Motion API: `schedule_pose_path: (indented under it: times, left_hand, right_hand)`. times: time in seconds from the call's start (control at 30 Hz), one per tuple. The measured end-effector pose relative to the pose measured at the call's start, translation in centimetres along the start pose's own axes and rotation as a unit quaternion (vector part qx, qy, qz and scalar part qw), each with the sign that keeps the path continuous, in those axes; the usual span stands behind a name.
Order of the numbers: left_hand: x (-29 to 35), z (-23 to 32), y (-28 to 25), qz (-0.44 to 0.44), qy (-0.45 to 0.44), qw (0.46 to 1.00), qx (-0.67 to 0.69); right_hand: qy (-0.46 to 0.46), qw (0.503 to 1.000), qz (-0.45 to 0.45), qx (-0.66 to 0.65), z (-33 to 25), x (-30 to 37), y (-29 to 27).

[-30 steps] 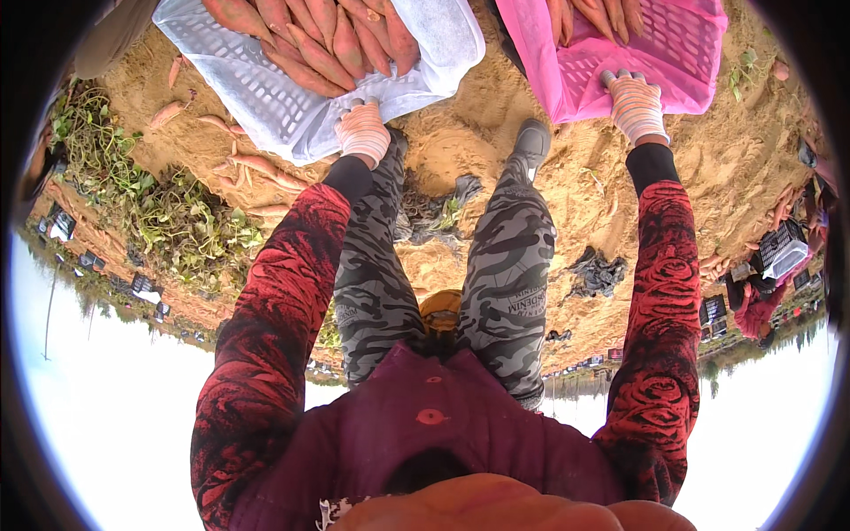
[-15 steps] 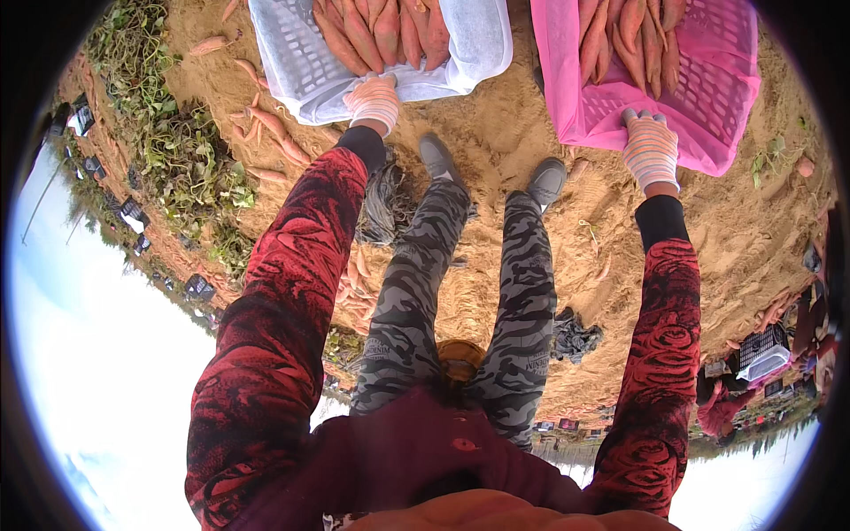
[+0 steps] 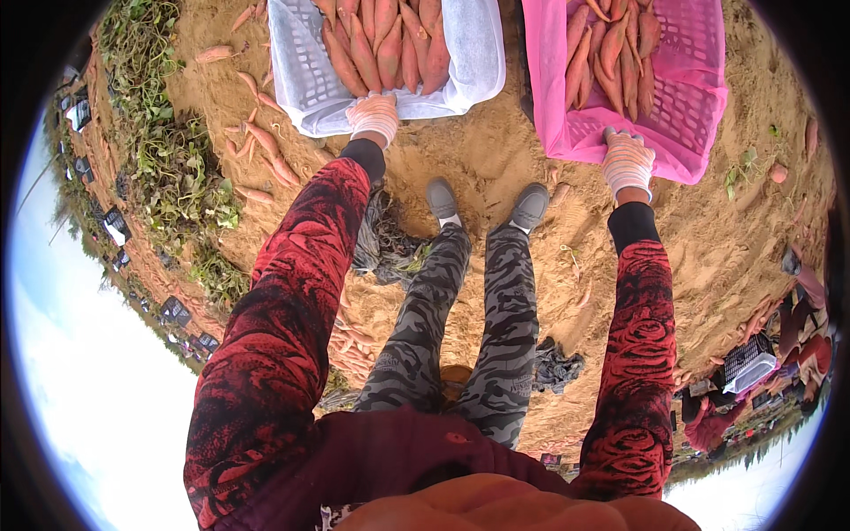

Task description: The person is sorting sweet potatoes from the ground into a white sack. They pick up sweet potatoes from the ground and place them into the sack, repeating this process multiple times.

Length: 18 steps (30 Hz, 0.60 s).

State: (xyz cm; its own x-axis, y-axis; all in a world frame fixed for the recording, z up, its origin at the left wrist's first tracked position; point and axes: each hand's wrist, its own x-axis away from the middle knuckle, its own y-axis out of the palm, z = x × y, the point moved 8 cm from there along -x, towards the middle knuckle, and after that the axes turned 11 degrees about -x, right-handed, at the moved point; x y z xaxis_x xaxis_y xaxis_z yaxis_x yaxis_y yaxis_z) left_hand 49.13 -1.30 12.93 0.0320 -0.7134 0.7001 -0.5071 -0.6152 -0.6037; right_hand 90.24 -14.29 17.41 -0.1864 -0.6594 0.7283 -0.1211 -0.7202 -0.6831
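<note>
My left hand, in a striped knit glove, is closed round the near rim of a crate lined with white cloth. Sweet potatoes lie in rows inside it. To the right stands a second crate, lined with pink cloth, with more sweet potatoes in its left part. Its near rim is gripped by my right hand, gloved the same way. The fingers of both hands are partly hidden by the rims and cloth.
Loose sweet potatoes and a strip of wilted vines lie on the sandy soil at the left. Dark crumpled plastic film lies behind my feet. Other people are by a white-lined crate at the lower right.
Both crates appear lower in view and slightly closer together, with my hands still on their rims. My feet have come closer together, and the right arm has shifted left in the picture.
</note>
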Motion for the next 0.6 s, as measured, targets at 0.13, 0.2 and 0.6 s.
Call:
schedule_pose_path:
  times: [0.13,0.2,0.6]
  left_hand:
    - [0.4,0.0,0.2,-0.019,0.015,1.0,-0.008]
    - [0.3,0.2,0.2,-0.029,0.024,0.999,-0.016]
    - [0.8,0.4,-0.5,-0.011,0.082,0.996,-0.029]
  right_hand:
    - [-0.012,1.0,0.018,-0.001,0.1,-0.2,0.2]
    - [-0.008,1.0,0.028,0.008,0.2,-0.2,0.4]
    - [0.052,0.998,0.021,0.008,0.4,0.0,0.6]
